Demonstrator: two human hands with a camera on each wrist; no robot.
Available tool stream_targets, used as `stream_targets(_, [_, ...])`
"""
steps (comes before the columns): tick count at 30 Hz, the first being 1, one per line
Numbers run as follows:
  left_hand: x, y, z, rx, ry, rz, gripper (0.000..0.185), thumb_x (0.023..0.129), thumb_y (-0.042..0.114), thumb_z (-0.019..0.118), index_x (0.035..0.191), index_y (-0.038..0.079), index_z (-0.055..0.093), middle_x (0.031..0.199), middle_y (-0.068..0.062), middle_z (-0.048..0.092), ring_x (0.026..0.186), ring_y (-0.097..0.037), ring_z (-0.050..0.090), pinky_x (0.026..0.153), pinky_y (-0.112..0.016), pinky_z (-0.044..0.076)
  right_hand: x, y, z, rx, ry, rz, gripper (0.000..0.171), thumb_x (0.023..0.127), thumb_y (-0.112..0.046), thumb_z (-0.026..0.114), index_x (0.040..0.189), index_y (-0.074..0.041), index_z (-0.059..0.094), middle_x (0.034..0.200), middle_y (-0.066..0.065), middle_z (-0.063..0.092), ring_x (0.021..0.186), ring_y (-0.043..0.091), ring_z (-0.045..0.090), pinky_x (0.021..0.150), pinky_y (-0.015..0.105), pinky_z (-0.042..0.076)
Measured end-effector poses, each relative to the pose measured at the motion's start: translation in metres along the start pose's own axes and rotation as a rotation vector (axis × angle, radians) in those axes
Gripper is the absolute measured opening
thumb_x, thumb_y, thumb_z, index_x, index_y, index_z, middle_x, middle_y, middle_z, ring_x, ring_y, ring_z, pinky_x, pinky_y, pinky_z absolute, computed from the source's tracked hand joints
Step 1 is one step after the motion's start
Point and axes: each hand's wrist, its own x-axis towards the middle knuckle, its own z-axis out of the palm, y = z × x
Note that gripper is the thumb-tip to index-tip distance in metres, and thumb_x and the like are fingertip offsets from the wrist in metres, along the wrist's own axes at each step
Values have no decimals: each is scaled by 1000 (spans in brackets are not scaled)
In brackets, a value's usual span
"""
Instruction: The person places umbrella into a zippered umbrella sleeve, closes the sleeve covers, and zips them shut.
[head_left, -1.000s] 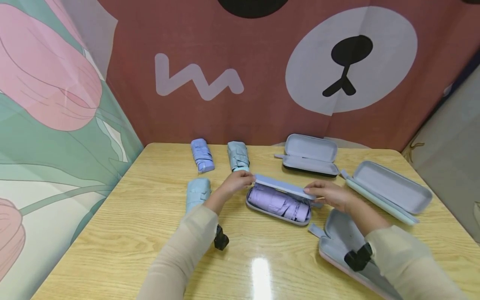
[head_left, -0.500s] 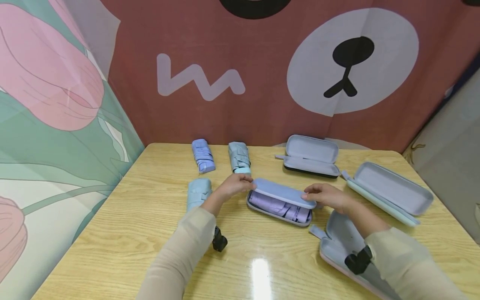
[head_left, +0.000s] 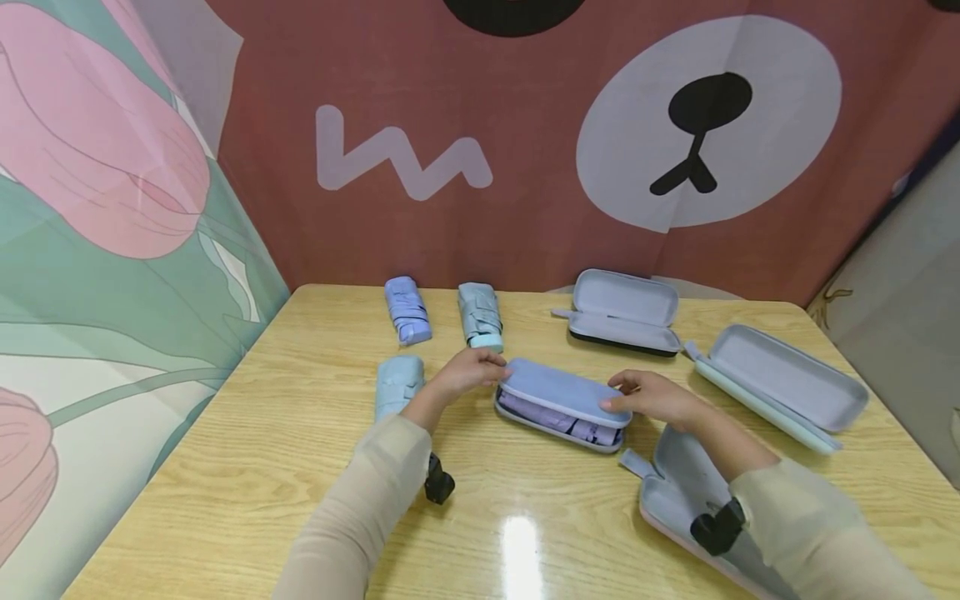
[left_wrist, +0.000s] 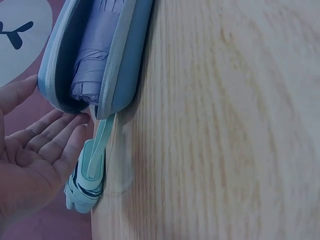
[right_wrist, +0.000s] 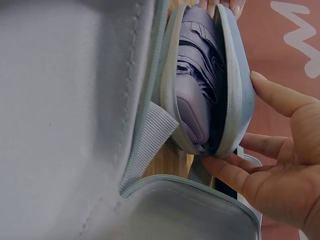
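A blue zip case (head_left: 566, 390) stands partly open near the middle of the table, its lid tilted over a folded purple umbrella (head_left: 558, 417). My left hand (head_left: 471, 372) holds the lid's left end; in the left wrist view, the thumb touches the lid (left_wrist: 45, 75) while the fingers lie around its end. At the other end, my right hand (head_left: 651, 397) holds the lid between thumb and fingers. The right wrist view shows the umbrella's handle end (right_wrist: 192, 110) inside the case. A pale blue folded umbrella (head_left: 399, 385) lies beside my left wrist.
Two more folded umbrellas, one blue (head_left: 408, 311) and one grey-green (head_left: 481, 315), lie at the back left. Open cases stand to the right: a black one (head_left: 626, 312), a mint one (head_left: 780, 383) and a pink one (head_left: 690, 500) under my right forearm.
Both hands have lowered the blue case's lid toward the front, so less of the purple umbrella shows. My right thumb has slid onto the lid's top. Other things have stayed in place.
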Motion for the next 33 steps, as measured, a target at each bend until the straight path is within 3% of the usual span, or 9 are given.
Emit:
stream_targets(7, [1, -1, 2, 36, 46, -34, 36, 81, 22, 60, 110, 2, 55, 100, -9, 58, 93, -24, 54, 80, -35, 43, 0, -1, 5, -48, 22, -9, 68, 78, -35, 62, 123, 8, 38, 112, 23, 43, 100, 33, 42, 75, 40, 40])
stream_targets(12, [-5, 2, 3, 36, 32, -14, 36, 81, 19, 60, 110, -1, 54, 98, -12, 59, 91, -27, 55, 79, -38, 43, 1, -2, 9, -58, 20, -6, 66, 77, -35, 63, 122, 8, 38, 111, 24, 43, 99, 32, 43, 73, 39, 41])
stream_targets(21, [0, -2, 4, 85, 45, -6, 33, 78, 14, 64, 108, 0, 57, 97, -10, 59, 83, -18, 56, 74, -33, 45, 3, -1, 14, -98, 36, -21, 73, 76, -36, 64, 123, 11, 35, 121, 28, 38, 111, 41, 35, 88, 48, 33])
stream_targets(33, [1, -3, 6, 122, 66, -18, 33, 75, 10, 67, 105, 2, 59, 96, -9, 59, 84, -18, 55, 71, -31, 46, 4, -5, 21, -139, 68, -25, 72, 74, -32, 67, 122, 12, 36, 121, 29, 38, 111, 41, 34, 87, 48, 33])
